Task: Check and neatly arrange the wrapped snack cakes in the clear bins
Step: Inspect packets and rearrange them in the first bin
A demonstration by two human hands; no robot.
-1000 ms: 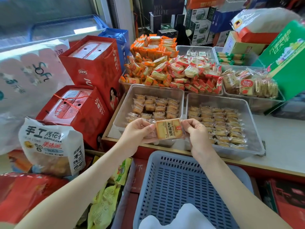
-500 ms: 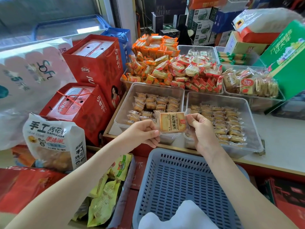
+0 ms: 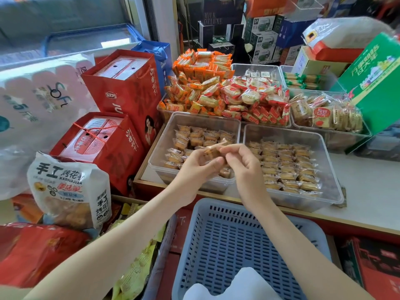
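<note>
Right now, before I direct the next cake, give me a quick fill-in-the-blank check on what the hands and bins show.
1. The left hand and right hand hold ___ wrapped snack cake between them.
2. The right clear bin holds ___ cakes than the left clear bin.
3. The slotted basket nearest the person is ___ in colour.

Missing words: one; more; blue.

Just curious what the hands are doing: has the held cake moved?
Yes. The cake has turned edge-on and gone from the front rim of the left bin to farther in over it.
</note>
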